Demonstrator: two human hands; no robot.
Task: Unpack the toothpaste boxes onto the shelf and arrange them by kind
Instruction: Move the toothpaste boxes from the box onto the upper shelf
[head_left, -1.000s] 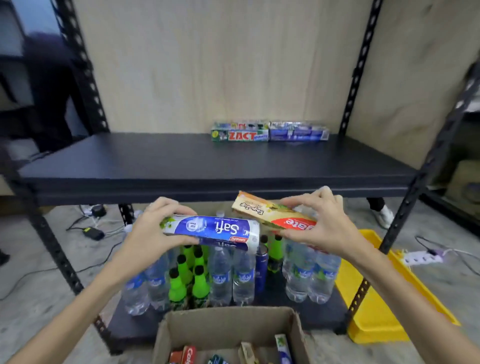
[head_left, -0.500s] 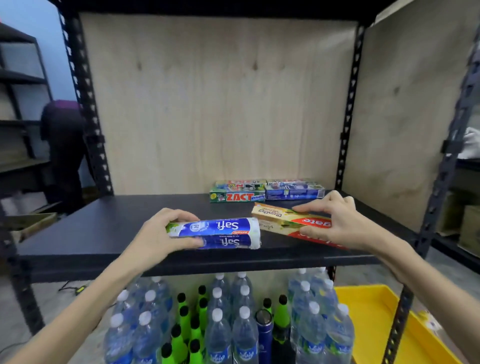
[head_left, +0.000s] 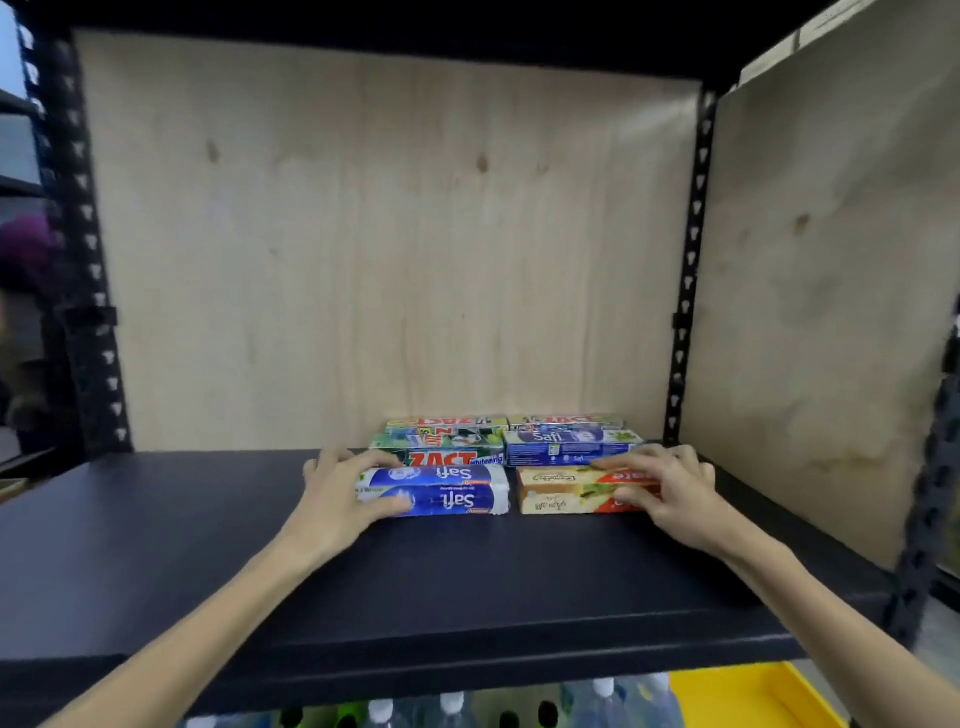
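beige box (head_left: 571, 491) lettering half under right hand (head_left: 670, 486), blurred

Broad stretches of the dark shelf (head_left: 156, 545) lie open left of and in front of the toothpaste boxes (head_left: 498, 457). Plywood panels (head_left: 363, 260) wall off the back and right side, and the boxes crowd the rear right, backing onto the plywood.
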